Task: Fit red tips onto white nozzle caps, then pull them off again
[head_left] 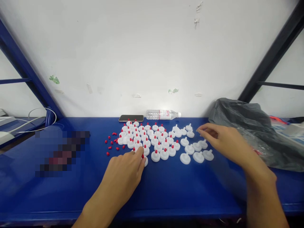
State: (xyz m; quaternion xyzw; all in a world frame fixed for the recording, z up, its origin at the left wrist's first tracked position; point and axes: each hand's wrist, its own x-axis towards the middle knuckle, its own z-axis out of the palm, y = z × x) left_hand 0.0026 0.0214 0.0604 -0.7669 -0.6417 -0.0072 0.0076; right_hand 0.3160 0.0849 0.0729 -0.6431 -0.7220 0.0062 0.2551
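My left hand (123, 171) is closed at the near edge of a group of white plastic discs with red caps. Its thumb and forefinger are around the red cap (142, 156) of one white disc (145, 162), partly hidden by the fingers. My right hand (222, 142) hovers at the right, thumb and fingertips pinched together, with nothing visible between them. Below and left of it stand several white discs with bare stems (189, 148). The red-capped white discs (155, 156) stand upright in the middle. Several loose red caps (110, 147) are scattered to their left.
A phone (131, 118) and a clear plastic bottle (162, 114) lie along the wall. A grey plastic bag (237, 114) is at the right of the blue table (166, 196). A pixelated item (63, 155) and a white cable (35, 130) are at the left.
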